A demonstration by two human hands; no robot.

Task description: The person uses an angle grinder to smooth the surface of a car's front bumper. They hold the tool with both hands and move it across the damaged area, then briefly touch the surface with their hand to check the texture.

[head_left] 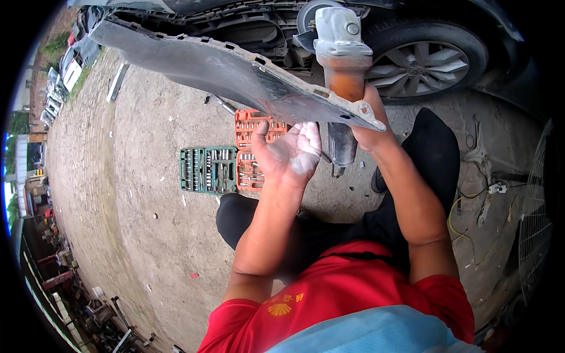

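A dusty angle grinder (346, 82) with a grey metal head and an orange body stands upright in my right hand (374, 126), whose fingers wrap round it. The tip of a dark car bumper (235, 73) crosses in front of the tool and hides part of it and of that hand. Scuffed, dusty patches mark the bumper's face. Just below its edge, my left hand (288, 154) is turned palm up with fingers stretched out, white powder on the palm and fingers. Nothing lies in it, and whether its fingertips touch the bumper I cannot tell.
Open socket sets in a green case (209, 170) and an orange case (250, 167) lie on the concrete floor. A car wheel (421, 62) is at the far right. Cables (471, 235) and a wire rack (535, 206) are on the right. Parts line the left side.
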